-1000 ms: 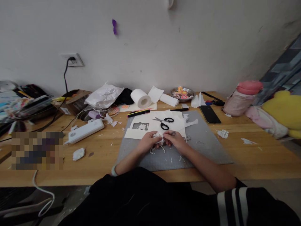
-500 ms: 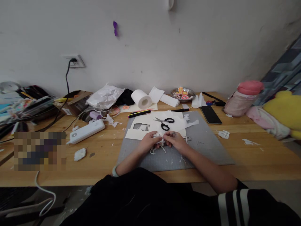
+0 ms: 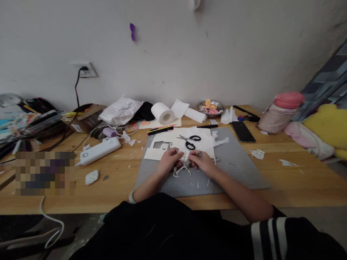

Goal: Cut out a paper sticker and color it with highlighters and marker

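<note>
Between my hands is a small white paper cutout (image 3: 185,155) with dark lines drawn on it. My left hand (image 3: 170,160) pinches its left side, fingers closed. My right hand (image 3: 201,161) is closed on its right edge. Just beyond them, black-handled scissors (image 3: 190,141) rest with their blades apart on white paper sheets (image 3: 173,136). One sheet has a cut-out window at its left. Curled paper scraps (image 3: 182,171) lie below my hands on the grey cutting mat (image 3: 235,166).
A similar lined cutout (image 3: 257,154) and a black phone (image 3: 243,131) are at the right. Behind stand a paper roll (image 3: 163,113) and a metal bowl (image 3: 210,108) with colourful pieces. Markers (image 3: 160,130) lie along the mat's back edge; a white power strip (image 3: 100,151) is at the left.
My hands have drawn slightly apart, and more of the lined paper cutout shows between them. The left hand shifted a little to the left. The scissors and sheets stayed in place.
</note>
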Demonstrator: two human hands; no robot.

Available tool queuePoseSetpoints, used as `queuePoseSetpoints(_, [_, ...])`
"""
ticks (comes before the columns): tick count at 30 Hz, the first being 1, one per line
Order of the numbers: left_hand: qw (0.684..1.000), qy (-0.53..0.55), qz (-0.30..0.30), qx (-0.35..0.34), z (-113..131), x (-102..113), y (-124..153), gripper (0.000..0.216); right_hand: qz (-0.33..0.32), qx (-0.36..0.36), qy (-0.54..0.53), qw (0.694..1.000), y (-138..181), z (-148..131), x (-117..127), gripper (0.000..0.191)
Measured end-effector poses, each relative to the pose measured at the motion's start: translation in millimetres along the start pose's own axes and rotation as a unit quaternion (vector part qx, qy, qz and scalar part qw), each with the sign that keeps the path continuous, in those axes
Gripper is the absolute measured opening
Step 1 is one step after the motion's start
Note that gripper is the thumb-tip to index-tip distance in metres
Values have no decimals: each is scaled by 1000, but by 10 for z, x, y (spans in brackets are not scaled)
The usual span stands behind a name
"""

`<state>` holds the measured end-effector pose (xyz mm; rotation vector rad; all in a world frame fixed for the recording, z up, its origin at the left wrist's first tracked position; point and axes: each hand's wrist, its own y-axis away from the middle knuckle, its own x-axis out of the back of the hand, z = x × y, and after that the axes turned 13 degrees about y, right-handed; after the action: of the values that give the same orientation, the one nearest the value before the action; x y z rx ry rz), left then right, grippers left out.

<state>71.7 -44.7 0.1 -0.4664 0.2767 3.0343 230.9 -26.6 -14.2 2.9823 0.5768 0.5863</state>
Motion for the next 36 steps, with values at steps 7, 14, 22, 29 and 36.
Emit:
queuePoseSetpoints(7, [1000,-5,-3,-5,12,-9,0,32,10,-4,-17,1000,2,-26,5,18])
queuePoseSetpoints(14, [1000,-5,-6,-6,-2,-5,-3,36,0,-8,-21,1000,7,-11,-7,16])
queuePoseSetpoints(22, [1000,-12,2,-10,-9,-5,-22,42,3,-12,-14,1000,6,-2,5,18])
queuePoseSetpoints(29, [999,-49,6,14,10,2,-10,31,11,-17,-8,1000,6,-5,10,16])
queuePoseSetpoints(36, [997,-71,13,23,44,-15,21,29,8,-15,-9,1000,-3,5,11,17])
